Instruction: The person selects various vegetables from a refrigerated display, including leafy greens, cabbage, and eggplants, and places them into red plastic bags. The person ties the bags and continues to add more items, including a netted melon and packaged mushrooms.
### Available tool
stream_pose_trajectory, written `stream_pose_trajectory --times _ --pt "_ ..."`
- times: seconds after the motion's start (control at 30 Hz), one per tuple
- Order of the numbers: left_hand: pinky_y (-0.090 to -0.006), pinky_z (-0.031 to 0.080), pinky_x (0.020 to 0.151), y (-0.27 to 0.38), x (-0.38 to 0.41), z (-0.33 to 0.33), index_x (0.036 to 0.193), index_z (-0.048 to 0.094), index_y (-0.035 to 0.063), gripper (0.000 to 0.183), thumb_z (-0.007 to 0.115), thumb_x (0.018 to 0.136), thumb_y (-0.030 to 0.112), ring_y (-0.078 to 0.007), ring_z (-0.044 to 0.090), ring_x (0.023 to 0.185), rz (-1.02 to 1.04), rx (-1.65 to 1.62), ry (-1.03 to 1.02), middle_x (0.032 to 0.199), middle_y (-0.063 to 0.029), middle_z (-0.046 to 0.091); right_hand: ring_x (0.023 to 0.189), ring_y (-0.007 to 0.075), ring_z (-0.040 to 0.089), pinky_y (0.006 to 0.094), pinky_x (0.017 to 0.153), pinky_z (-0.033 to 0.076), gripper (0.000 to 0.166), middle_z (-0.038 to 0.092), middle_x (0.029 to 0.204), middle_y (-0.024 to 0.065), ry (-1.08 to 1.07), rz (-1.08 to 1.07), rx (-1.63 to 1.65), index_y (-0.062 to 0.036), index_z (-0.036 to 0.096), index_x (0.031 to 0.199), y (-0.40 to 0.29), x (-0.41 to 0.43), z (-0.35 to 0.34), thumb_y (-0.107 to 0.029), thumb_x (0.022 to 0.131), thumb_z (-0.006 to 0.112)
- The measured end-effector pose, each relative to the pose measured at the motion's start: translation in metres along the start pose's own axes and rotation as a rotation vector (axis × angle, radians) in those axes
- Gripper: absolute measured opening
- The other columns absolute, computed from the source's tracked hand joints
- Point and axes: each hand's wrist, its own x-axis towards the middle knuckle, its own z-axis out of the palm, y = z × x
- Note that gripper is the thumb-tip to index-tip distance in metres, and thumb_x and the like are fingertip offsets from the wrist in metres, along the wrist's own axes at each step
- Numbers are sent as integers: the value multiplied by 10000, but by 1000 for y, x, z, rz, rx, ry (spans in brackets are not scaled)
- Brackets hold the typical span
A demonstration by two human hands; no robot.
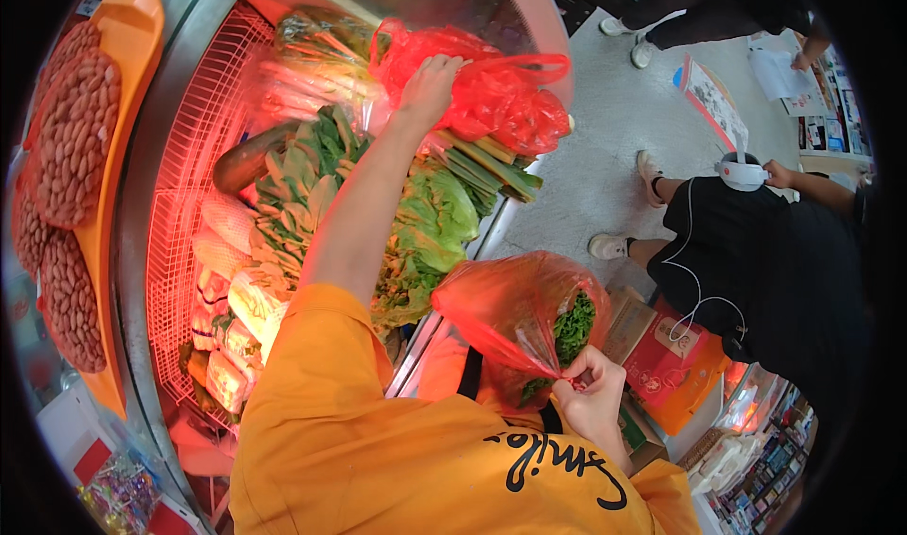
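My left hand (pixel 430 89) reaches over the vegetable display and has its fingers bent into a bunched red plastic bag (pixel 506 106); its fingertips are partly hidden. Low in front of my body, my right hand (pixel 592 393) pinches the gathered neck of a filled red plastic bag (pixel 517 301). Curly leafy greens (pixel 574 329) show through that bag's side. Between my arm and the display's edge lie lettuce (pixel 443 216) and long green stalks (pixel 489 170). Broad-leaved greens (pixel 297 195) and a large dark gourd (pixel 248 156) lie on the arm's other side.
A red-lit wire rack (pixel 188 159) borders the vegetables. Beyond it, an orange tray (pixel 134 32) holds netted bags of nuts (pixel 78 138). On the right, a person in dark clothes (pixel 765 266) holds a white device with a cable. Cardboard boxes (pixel 631 322) stand near the filled bag.
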Motion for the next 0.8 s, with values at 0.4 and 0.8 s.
stream_pose_trajectory --times 0.4,0.8 --pt "-461 444 1022 254 -199 -103 1255 598 -18 584 806 764 220 -328 569 1178 381 -896 -389 1147 -162 641 542 132 502 273 506 381 141 533 619 85 -143 -124 -53 6 517 675 2 7 -11 47 652 650" --pt "-377 395 722 323 -264 -80 792 562 54 155 690 707 30 -245 525 803 21 -618 -14 763 -64 504 575 160 527 295 533 413 166 543 652 82 -303 -213 -168 -7 549 744 0 6 -29 46 681 693"
